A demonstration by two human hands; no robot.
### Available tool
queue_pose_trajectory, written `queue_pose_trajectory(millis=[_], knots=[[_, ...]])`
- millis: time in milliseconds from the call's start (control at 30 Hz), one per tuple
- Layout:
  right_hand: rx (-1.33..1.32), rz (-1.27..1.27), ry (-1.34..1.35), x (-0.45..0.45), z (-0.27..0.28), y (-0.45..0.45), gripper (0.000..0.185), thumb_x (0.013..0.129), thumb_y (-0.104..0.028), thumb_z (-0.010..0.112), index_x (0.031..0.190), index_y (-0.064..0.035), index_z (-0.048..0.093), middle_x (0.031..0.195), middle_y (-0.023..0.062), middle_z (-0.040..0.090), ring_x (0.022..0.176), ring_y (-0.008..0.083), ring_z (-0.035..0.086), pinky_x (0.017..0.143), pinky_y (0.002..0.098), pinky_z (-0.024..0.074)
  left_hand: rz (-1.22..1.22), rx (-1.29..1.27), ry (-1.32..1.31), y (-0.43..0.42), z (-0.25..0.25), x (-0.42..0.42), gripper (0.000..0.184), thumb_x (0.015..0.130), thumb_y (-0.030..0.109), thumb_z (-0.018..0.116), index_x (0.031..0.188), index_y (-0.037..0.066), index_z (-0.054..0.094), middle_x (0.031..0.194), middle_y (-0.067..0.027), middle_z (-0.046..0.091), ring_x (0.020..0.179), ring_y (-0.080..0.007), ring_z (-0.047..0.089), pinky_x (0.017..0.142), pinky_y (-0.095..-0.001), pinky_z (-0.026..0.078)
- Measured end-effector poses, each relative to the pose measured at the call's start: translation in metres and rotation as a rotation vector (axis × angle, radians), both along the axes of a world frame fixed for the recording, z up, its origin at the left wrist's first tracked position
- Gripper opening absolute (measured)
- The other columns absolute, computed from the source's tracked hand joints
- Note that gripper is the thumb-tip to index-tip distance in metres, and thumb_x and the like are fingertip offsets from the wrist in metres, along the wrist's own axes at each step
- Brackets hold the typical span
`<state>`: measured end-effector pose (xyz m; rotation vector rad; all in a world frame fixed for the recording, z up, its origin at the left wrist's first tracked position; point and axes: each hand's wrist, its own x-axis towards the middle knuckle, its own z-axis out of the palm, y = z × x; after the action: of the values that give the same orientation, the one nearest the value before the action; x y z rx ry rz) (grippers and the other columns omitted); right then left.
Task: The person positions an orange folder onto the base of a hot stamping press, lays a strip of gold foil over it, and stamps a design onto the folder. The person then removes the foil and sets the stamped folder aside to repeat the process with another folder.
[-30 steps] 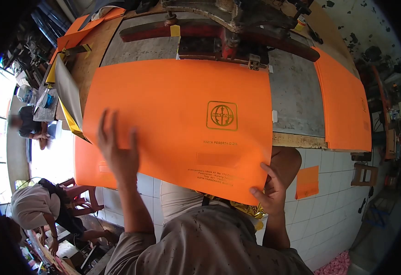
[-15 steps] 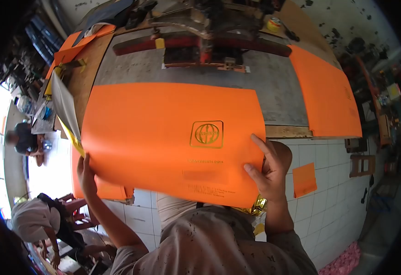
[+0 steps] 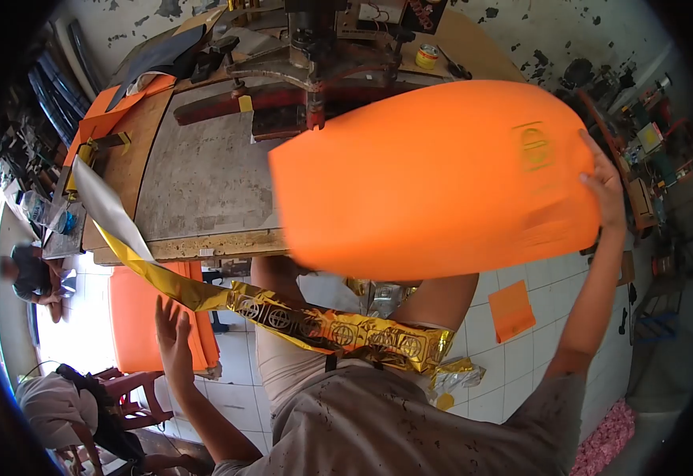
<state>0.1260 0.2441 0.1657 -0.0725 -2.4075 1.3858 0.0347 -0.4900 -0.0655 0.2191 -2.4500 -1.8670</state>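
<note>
A large orange sheet [image 3: 410,190], bowed and blurred by motion, is held up at its right edge by my right hand [image 3: 605,190], thumb on its printed face. A gold emblem shows near that edge. My left hand [image 3: 174,337] is off the sheet, fingers apart, with nothing in it. Just beside those fingers runs a gold foil strip [image 3: 323,324], which hangs from the table's left side and lies across my lap. Stamped-out emblem shapes mark its lower part.
A red and black press [image 3: 313,87] stands over the worktable [image 3: 196,174]. Orange sheets [image 3: 144,317] are stacked at lower left, and an orange piece [image 3: 511,311] lies on the floor tiles. A yellow tin [image 3: 426,55] sits at the back. Two people are on the left.
The orange sheet has swung right and up in my right hand. My left hand has let go of its edge. The foil across my lap has come into view.
</note>
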Motion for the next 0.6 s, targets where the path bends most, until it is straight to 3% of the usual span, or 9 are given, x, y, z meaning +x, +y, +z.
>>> queue_pose_trajectory(millis=[100, 200, 300, 400, 533, 567, 600], knots=[[-0.052, -0.096, -0.162, 0.015, 0.003, 0.124, 0.071, 0.091, -0.002, 0.065, 0.157, -0.0015, 0.041, 0.164, 0.0101, 0.04, 0.152, 0.0213, 0.036, 0.123, 0.0353, 0.0288, 0.053, -0.127, 0.076, -0.011, -0.022, -0.002, 0.065, 0.105, 0.024, 0.061, 0.161, 0.009, 0.03, 0.155, -0.021, 0.045, 0.14, -0.0332, 0.049, 0.112, -0.0457, 0.044], [0.146, -0.293, -0.252, 0.028, -0.028, 0.23, 0.066, 0.095, 0.004, 0.06, 0.157, -0.0061, 0.042, 0.164, 0.0088, 0.04, 0.154, 0.0238, 0.033, 0.124, 0.0377, 0.0284, 0.12, -0.139, 0.059, -0.008, -0.035, -0.004, 0.066, 0.104, 0.025, 0.062, 0.16, 0.009, 0.032, 0.154, -0.0224, 0.045, 0.139, -0.0348, 0.049, 0.11, -0.0474, 0.045], [0.296, -0.601, -0.314, 0.021, -0.046, 0.238, 0.061, 0.097, 0.005, 0.058, 0.155, -0.0076, 0.046, 0.164, 0.0083, 0.04, 0.154, 0.0252, 0.032, 0.126, 0.0409, 0.0293, 0.195, -0.211, 0.05, -0.026, -0.07, -0.009, 0.065, 0.104, 0.03, 0.063, 0.159, 0.01, 0.035, 0.151, -0.0242, 0.048, 0.137, -0.0362, 0.05, 0.108, -0.0495, 0.045], [0.36, -0.684, -0.361, 0.01, -0.061, 0.273, 0.058, 0.099, 0.006, 0.056, 0.154, -0.0103, 0.049, 0.162, 0.0082, 0.042, 0.153, 0.0267, 0.033, 0.125, 0.0433, 0.0315, 0.235, -0.533, -0.043, -0.063, -0.119, -0.013, 0.066, 0.103, 0.032, 0.063, 0.159, 0.009, 0.035, 0.151, -0.0257, 0.047, 0.137, -0.0392, 0.049, 0.11, -0.05, 0.043], [0.255, -0.722, -0.267, 0.002, -0.057, 0.321, 0.058, 0.099, 0.007, 0.056, 0.153, -0.0137, 0.05, 0.158, 0.0098, 0.048, 0.144, 0.03, 0.047, 0.118, 0.0466, 0.0424, 0.119, -0.799, -0.106, -0.121, -0.215, -0.016, 0.07, 0.1, 0.035, 0.066, 0.156, 0.004, 0.037, 0.154, -0.0277, 0.042, 0.14, -0.045, 0.044, 0.113, -0.0523, 0.04], [0.265, -0.721, -0.204, 0.005, -0.059, 0.338, 0.055, 0.101, 0.002, 0.056, 0.154, -0.0123, 0.049, 0.153, 0.0117, 0.053, 0.14, 0.0316, 0.052, 0.114, 0.0484, 0.0451, 0.077, -0.834, -0.119, -0.134, -0.24, -0.014, 0.074, 0.097, 0.038, 0.069, 0.155, 0.004, 0.037, 0.158, -0.0274, 0.037, 0.143, -0.0462, 0.039, 0.115, -0.0532, 0.038], [0.442, -0.834, -0.261, 0.006, -0.064, 0.35, 0.055, 0.101, -0.002, 0.057, 0.155, -0.0124, 0.048, 0.151, 0.0126, 0.055, 0.138, 0.0323, 0.053, 0.113, 0.0488, 0.0458, 0.082, -0.884, -0.161, -0.131, -0.25, -0.01, 0.075, 0.096, 0.039, 0.069, 0.155, 0.004, 0.037, 0.159, -0.0272, 0.035, 0.144, -0.046, 0.037, 0.116, -0.0532, 0.037]])
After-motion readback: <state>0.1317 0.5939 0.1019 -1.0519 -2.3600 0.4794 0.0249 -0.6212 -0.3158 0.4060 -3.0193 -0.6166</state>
